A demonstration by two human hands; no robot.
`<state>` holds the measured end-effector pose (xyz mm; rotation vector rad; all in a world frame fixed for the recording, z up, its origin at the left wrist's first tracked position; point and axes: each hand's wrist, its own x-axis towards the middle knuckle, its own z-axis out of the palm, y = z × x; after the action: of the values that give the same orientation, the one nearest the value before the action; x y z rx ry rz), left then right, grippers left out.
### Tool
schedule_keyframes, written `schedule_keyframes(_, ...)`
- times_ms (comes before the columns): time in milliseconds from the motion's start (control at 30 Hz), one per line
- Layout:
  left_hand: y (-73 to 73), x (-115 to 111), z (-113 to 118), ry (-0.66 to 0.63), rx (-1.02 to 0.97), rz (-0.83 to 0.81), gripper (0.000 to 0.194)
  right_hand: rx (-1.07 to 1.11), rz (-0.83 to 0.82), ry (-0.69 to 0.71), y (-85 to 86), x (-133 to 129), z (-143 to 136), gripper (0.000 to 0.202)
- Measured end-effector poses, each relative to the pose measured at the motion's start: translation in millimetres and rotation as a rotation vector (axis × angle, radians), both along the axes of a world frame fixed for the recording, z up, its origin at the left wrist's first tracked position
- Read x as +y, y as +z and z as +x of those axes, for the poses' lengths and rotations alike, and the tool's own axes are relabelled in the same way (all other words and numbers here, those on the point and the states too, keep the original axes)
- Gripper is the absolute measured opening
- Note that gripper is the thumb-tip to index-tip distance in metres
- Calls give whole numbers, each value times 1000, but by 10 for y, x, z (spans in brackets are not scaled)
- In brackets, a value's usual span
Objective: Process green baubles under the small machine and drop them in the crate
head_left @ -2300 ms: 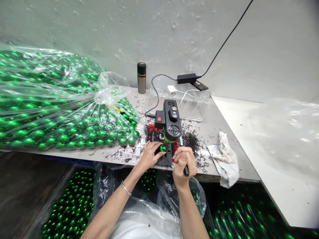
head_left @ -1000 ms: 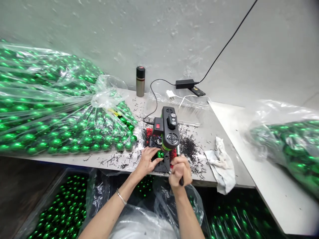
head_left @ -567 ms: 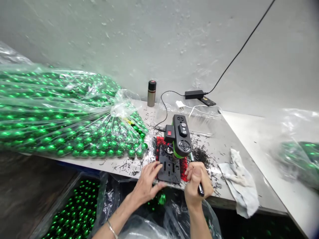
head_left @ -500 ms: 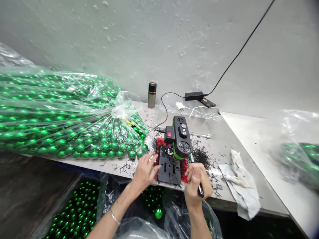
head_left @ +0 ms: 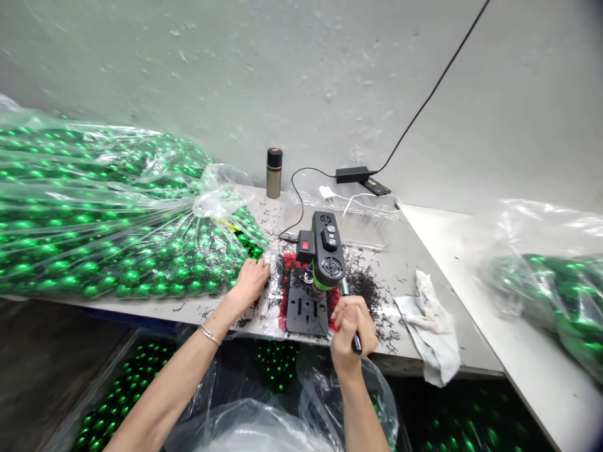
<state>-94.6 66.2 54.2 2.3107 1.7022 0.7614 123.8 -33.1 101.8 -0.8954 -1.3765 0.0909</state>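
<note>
Because likely light, slick, pinch glossy green balls [head_left: 253, 250] mid-sphere. Cannot tell left hand's [head_left: 251, 280] grip; clamps black cylindrical handle [head_left: 357, 344] in right hand [head_left: 351, 326].

Glossy metallic green balls [head_left: 132, 275] show through a colourless bag [head_left: 207, 204]. The machine [head_left: 328, 251] is black with a lime-green band [head_left: 318, 285], a red switch [head_left: 305, 245] and a black handle [head_left: 357, 343]. Its black plate [head_left: 307, 314] has a slot-and-dot pattern; the cloth [head_left: 436, 339] is white, smudged brownish.
</note>
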Motion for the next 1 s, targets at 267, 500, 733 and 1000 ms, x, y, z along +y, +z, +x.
schedule_keyframes(267, 173, -237, 81, -44, -968, -509, 40, 15, -21, 8, 12, -13, -13, 35)
schedule_keyframes(500, -58, -646, 404, 92, -1512, -815, 32, 12, -25, 1, 6, -14, 1, 35)
schedule_keyframes(733, -295, -617, 716, 23, -805, -382, 40, -27, -5, -21, 15, -13, 5, 34)
schedule_keyframes(1000, -223, -602, 728, -221, -245, -74, 32, -34, 11, -28, 43, -16, -9, 34)
